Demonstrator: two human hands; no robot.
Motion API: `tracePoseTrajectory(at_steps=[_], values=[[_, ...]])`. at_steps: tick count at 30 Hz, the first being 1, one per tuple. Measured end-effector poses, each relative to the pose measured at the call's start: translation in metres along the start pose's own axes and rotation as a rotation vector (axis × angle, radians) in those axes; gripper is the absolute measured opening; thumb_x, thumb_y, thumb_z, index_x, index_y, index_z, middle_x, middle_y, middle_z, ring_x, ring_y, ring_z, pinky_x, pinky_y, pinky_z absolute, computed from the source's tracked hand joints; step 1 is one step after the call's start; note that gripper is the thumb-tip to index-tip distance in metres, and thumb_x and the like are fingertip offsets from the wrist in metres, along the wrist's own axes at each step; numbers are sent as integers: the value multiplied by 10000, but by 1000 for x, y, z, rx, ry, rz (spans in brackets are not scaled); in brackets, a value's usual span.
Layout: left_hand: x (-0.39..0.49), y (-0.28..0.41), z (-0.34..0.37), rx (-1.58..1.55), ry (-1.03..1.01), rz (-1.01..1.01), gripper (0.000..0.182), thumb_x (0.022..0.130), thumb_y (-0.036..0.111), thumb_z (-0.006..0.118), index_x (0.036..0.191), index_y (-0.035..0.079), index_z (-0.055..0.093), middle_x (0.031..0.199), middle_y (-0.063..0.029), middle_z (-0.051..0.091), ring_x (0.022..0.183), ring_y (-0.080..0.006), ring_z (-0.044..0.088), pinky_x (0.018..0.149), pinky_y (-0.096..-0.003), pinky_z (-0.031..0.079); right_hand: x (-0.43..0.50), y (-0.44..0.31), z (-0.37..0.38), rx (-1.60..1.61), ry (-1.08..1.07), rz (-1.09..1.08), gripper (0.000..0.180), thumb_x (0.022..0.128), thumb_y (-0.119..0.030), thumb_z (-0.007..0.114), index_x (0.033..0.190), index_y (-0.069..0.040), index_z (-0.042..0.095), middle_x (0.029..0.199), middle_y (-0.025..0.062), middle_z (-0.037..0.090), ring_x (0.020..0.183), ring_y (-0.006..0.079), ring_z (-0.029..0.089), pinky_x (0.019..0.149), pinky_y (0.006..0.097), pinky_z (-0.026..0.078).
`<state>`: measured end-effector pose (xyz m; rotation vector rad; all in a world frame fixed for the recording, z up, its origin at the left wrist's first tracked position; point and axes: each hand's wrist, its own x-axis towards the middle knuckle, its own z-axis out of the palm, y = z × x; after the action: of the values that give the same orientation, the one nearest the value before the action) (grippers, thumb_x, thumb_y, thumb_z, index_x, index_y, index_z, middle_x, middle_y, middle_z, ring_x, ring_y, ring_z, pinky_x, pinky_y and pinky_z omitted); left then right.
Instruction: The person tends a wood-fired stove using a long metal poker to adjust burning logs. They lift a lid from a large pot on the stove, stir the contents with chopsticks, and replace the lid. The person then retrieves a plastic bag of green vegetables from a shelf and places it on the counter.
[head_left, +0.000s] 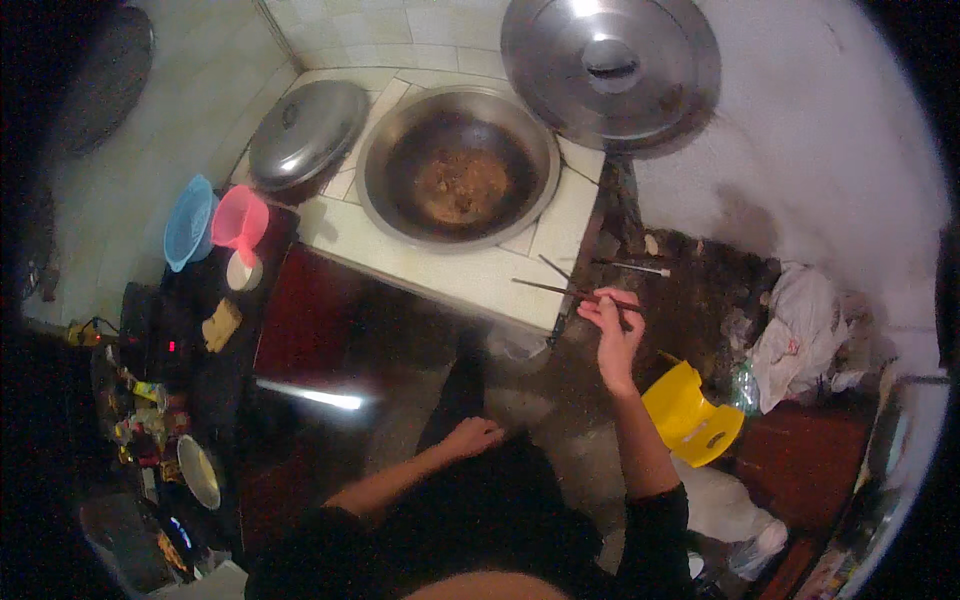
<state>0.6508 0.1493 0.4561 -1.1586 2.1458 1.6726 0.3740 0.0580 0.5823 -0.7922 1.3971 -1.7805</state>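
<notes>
My right hand (611, 322) holds a pair of dark chopsticks (551, 286), their tips apart over the front right corner of the tiled stove top (442, 274). Set into that stove is a wide metal wok (373, 202), with brown, lumpy food (461, 184) at its bottom. The chopsticks are clear of the wok. My left hand (474, 436) hangs low in front of my dark clothing, its fingers loosely curled. Whether anything is inside it cannot be made out.
A domed metal lid (309, 135) lies left of the wok; a large round lid (611, 64) leans at the right wall. Pink dipper (240, 217) and blue basin (189, 223) stand on the dark left counter. A yellow plastic stool (686, 412) is by my right forearm.
</notes>
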Motion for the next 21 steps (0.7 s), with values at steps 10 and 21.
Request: tracePoseTrajectory(at_steps=[10,21], values=[[8,-146,-82,414,-97,-141,332,938,323,435,1194,185,597,1258,-138,549,1120,-367,537,913,-525,444,155,178,185,-348,-267,141,181,920,-168,598,1045,-41,628,902,67,649,739,132,627,672,262,502],[8,-157,-111,212,66,-335,370,924,352,451,1221,178,585,1386,-107,457,1237,-343,443,978,-559,383,270,267,229,-662,-327,-6,201,923,-173,590,1028,-9,640,947,99,670,780,157,646,709,275,509]])
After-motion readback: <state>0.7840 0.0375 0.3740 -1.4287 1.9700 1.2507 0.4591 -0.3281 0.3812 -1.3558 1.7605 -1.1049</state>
